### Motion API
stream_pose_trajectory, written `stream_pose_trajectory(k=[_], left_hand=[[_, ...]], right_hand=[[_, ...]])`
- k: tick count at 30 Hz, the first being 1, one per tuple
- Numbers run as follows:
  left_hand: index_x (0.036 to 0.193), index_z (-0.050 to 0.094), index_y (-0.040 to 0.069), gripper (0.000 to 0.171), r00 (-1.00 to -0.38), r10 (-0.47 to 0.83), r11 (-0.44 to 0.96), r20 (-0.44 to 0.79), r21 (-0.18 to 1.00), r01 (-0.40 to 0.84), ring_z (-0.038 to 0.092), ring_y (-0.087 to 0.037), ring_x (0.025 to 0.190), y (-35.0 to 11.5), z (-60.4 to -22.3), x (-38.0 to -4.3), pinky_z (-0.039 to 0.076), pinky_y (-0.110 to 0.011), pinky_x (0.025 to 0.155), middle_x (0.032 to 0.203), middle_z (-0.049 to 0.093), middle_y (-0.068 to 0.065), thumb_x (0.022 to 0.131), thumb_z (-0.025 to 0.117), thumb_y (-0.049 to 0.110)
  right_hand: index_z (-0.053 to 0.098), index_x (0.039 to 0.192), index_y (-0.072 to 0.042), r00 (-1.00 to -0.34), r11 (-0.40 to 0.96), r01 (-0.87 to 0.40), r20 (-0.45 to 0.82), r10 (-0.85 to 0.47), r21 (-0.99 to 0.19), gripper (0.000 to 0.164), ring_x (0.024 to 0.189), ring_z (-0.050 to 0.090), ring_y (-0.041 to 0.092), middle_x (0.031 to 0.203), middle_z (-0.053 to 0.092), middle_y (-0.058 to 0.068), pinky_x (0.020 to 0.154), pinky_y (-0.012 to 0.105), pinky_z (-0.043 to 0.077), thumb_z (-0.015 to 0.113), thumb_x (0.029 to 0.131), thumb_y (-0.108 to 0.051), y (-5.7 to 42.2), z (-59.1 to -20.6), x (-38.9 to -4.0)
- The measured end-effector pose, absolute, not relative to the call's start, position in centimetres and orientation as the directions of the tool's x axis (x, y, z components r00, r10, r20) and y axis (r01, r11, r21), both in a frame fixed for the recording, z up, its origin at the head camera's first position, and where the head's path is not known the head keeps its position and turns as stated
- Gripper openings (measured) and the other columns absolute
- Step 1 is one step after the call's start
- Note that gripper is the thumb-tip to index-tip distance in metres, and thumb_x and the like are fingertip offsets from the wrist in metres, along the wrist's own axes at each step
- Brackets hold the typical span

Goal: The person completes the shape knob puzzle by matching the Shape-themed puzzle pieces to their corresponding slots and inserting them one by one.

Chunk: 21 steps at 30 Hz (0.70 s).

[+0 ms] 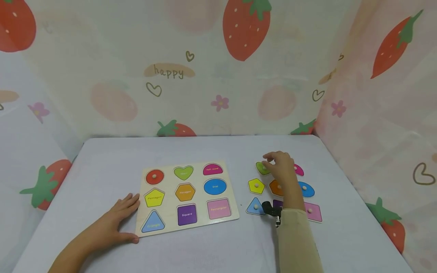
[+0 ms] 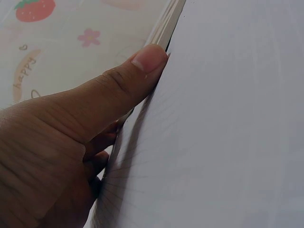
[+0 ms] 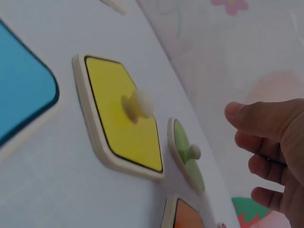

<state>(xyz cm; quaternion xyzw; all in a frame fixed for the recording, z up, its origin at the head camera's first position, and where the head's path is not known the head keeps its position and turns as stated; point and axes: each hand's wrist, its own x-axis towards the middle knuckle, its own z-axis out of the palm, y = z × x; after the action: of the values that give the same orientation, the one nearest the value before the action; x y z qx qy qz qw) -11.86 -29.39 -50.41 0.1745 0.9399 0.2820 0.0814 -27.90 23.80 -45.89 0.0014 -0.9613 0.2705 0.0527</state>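
A wooden shape puzzle board [image 1: 170, 228] lies on the white table, printed with named, coloured shapes. In its top left spot sits a red circle piece [image 1: 150, 177] with a knob. My left hand [image 1: 114, 223] rests at the board's left edge, fingers spread, thumb [image 2: 149, 59] against the side. Over the loose pieces at the right hovers my right hand [image 1: 281, 167], fingers loosely bent, holding nothing. Closest to it lies the green heart piece [image 1: 261, 169], its knob [image 3: 195, 152] apart from the fingers in the right wrist view.
Several knobbed pieces lie right of the board, among them a yellow pentagon [image 1: 252, 185], blue triangle [image 1: 253, 209], orange hexagon [image 1: 274, 187], blue oval [image 1: 308, 191], pink rectangle [image 1: 315, 215] and magenta half round [image 1: 299, 170]. A strawberry-print cloth [image 1: 218, 76] hangs behind the table.
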Motion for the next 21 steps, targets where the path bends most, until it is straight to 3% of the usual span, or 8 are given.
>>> stream_pose_trajectory(k=[5, 13, 21], left_hand=[[0.155, 0.043, 0.005, 0.119, -0.927, 0.37, 0.782, -0.063, 0.56, 0.274, 0.016, -0.041, 0.156, -29.4, -50.4, -11.8, -0.011, -0.002, 0.111, 0.168, 0.03, -0.011, 0.064, 0.082, 0.07], [0.155, 0.043, 0.005, 0.119, -0.928, 0.367, 0.782, -0.063, 0.561, 0.271, 0.017, -0.041, 0.156, -29.4, -50.3, -11.8, -0.011, 0.0, 0.11, 0.167, 0.031, -0.01, 0.064, 0.082, 0.071], [0.155, 0.043, 0.006, 0.118, -0.929, 0.364, 0.781, -0.068, 0.566, 0.265, 0.017, -0.042, 0.156, -29.2, -50.0, -11.7, -0.01, -0.001, 0.11, 0.168, 0.031, -0.01, 0.064, 0.083, 0.069]], right_hand=[[0.074, 0.122, -0.012, -0.999, 0.847, 0.005, 0.043, 0.032, -0.532, 0.029, 0.113, 0.051, 0.034, 0.113, 0.068, 0.011, 0.102, 0.056, 0.04, 0.072, 0.097, -0.028, 24.5, -46.7, -27.9], [0.074, 0.122, -0.018, -0.997, 0.815, 0.077, -0.062, 0.051, -0.574, 0.029, 0.106, 0.055, 0.03, 0.111, 0.066, 0.008, 0.083, 0.04, 0.056, 0.075, 0.095, -0.03, 25.0, -48.0, -28.3], [0.072, 0.122, -0.018, -0.992, 0.795, 0.114, -0.105, 0.063, -0.596, 0.028, 0.109, 0.057, 0.029, 0.116, 0.066, 0.008, 0.089, 0.042, 0.058, 0.073, 0.097, -0.03, 25.3, -48.7, -28.2]])
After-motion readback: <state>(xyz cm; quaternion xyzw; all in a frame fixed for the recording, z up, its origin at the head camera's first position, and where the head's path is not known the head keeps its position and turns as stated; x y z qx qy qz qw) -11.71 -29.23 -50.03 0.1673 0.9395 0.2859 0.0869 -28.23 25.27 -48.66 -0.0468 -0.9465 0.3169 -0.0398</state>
